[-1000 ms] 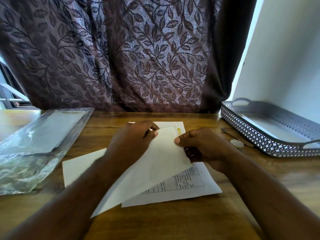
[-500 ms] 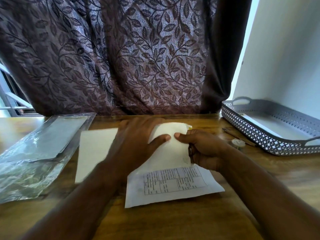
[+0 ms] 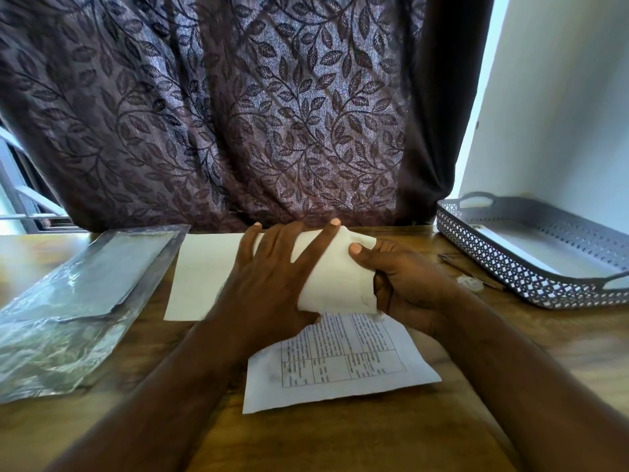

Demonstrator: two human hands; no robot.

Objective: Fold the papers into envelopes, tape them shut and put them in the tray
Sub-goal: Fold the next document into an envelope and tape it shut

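A cream folded paper lies at the table's middle, on top of a white printed sheet with a table of text. My left hand presses flat on the folded paper's left part, fingers spread and straight. My right hand grips the paper's right edge, thumb on top and fingers curled under it. A second cream sheet lies flat just left of my left hand. The grey perforated tray stands at the right with a white sheet inside.
A clear plastic sleeve with papers lies on the left of the wooden table. A pen-like tool and a small tape piece lie by the tray. A patterned curtain hangs behind the table's far edge.
The lifted flap has been folded down and away from me. My left hand went from pinching the paper to lying flat on it, fingers spread. The left cream sheet now shows fully.
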